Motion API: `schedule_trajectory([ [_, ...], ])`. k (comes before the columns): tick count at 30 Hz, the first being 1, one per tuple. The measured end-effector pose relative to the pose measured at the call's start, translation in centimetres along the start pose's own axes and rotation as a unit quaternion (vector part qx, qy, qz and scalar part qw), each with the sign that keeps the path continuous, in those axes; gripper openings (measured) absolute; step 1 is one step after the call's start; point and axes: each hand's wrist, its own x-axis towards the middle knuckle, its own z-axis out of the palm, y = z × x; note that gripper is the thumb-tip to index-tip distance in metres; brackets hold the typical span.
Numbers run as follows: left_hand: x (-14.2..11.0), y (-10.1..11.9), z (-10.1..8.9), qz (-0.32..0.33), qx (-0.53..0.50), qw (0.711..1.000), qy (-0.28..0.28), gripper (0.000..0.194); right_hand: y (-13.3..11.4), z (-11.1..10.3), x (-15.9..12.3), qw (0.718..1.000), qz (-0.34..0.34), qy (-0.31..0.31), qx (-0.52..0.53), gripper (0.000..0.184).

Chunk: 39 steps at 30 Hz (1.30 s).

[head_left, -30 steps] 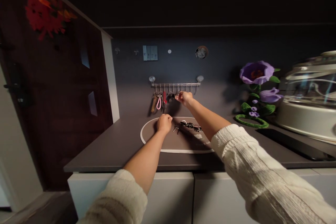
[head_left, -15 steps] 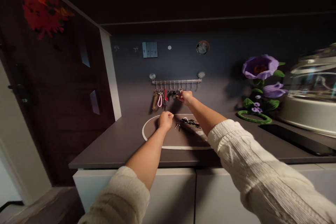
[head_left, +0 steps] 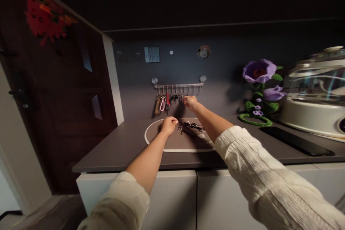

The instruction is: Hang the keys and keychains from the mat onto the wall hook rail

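Observation:
My right hand [head_left: 190,102] is just to the right of a small key [head_left: 182,97] hanging from the hook rack [head_left: 179,86]. Its bent fingertips are close to the key, and a small gap seems to lie between them. My left hand [head_left: 169,125] is closed above the round brown mat [head_left: 159,143]; whatever its fingers hold, if anything, is hidden. Beside it on the mat lie small keys [head_left: 180,129] and a bunch of dark keys [head_left: 194,125]. Left of my right hand hang dark keys [head_left: 174,97], a red key holder [head_left: 167,99], a pink strap [head_left: 162,104] and a brown fob [head_left: 157,106].
A black phone [head_left: 296,141] lies on the counter [head_left: 113,147] at right. Behind it stand purple fabric flowers [head_left: 260,72] with a green ring base [head_left: 254,120]. A cream appliance with a clear cover [head_left: 309,111] stands far right. A dark shelf [head_left: 172,0] overhangs.
My right hand has drawn slightly down and right from the hooked key, which now hangs in plain sight. My left hand stays closed over the mat. The camera view has shifted slightly.

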Motion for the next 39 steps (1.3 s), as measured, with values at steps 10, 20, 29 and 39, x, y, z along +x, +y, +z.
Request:
schedule_trajectory([
  [10,-0.6,1.4,-1.1,-0.001,-0.068,0.996,-0.055,0.014,-0.9,-2.2,-5.0,0.997,-0.011,-0.065,-0.031,0.01],
  [20,-1.1,1.4,-1.9,0.074,0.014,0.988,-0.134,0.02,4.1,-5.5,-8.7,0.961,-0.12,-0.111,-0.224,0.006],
  [29,-0.8,0.5,-1.8,0.209,0.188,0.946,-0.161,0.017,5.0,-6.6,-8.8,0.86,-0.221,-0.122,-0.444,0.015],
  [39,-1.2,1.3,-2.7,0.207,0.252,0.927,-0.184,0.014,5.6,-6.3,-8.2,0.823,-0.238,-0.14,-0.497,0.016],
])
